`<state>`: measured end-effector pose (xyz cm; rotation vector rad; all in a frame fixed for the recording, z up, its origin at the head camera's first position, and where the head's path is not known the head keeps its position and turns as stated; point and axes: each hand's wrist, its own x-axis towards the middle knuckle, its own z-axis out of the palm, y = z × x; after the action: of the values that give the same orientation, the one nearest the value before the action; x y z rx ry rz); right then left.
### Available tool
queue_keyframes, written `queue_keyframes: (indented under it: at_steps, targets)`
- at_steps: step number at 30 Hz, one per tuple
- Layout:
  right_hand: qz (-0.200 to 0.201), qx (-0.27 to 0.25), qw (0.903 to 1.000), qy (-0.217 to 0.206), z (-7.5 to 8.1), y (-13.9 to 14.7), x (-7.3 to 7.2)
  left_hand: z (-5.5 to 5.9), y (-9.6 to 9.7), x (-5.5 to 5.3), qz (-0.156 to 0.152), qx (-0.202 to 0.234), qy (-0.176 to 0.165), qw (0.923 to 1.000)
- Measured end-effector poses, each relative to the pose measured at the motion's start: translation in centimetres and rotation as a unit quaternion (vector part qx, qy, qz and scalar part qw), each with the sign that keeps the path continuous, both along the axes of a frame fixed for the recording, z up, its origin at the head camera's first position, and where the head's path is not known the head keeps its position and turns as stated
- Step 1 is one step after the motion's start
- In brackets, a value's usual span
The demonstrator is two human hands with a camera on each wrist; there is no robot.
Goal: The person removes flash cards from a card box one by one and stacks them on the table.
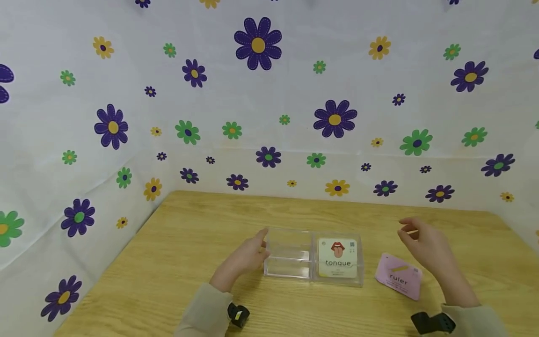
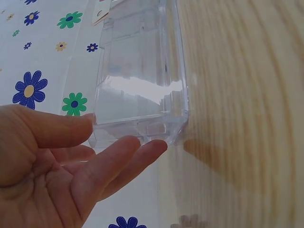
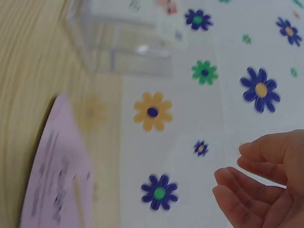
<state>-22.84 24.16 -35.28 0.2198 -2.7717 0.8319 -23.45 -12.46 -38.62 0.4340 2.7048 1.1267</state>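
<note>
A clear plastic box (image 1: 288,277) with two compartments lies on the table. Its right compartment holds a pale card (image 1: 338,271) printed "tongue" with a picture of a mouth; through the left one the table shows. My left hand (image 1: 245,256) rests at the box's left end, thumb and fingertips (image 2: 156,148) touching the end wall without curling round it. To the right of the box a pink card (image 1: 397,276) printed "ruler" lies at a slant. Above and beyond that card my right hand (image 1: 427,241) hovers with loosely bent fingers and nothing between them.
The wooden table (image 1: 202,220) runs back to a white flowered cloth (image 1: 294,89), which hangs behind it and along both sides. A black strap with a small device (image 1: 238,315) sits on the left wrist, and a black band (image 1: 433,323) on the right.
</note>
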Motion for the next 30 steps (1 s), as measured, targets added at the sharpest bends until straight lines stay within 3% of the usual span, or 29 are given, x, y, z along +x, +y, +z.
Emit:
queue_keyframes:
  at_steps: [5, 10, 21, 25, 30]
  targets:
    - [0.030, -0.017, 0.9990, 0.029, 1.6, -2.4, 0.3, 0.1, 0.0, -0.2, -0.001, 0.000, 0.008, 1.0000]
    - [0.054, -0.040, 0.9964, 0.051, 2.2, -4.3, 0.1, 0.8, 0.0, 0.0, 0.004, 0.003, 0.008, 1.0000]
    - [0.122, -0.066, 0.9828, 0.122, 0.5, -6.0, -0.5, 0.7, -0.1, 0.1, 0.010, -0.009, 0.012, 0.9998]
    - [0.150, -0.059, 0.9809, 0.109, -0.1, -6.2, -0.8, 0.6, -0.1, 0.1, 0.011, -0.006, 0.013, 0.9998]
    - [0.157, -0.035, 0.9841, 0.074, -0.6, -6.0, -1.0, 0.3, 0.0, 0.1, 0.002, -0.003, 0.011, 0.9999]
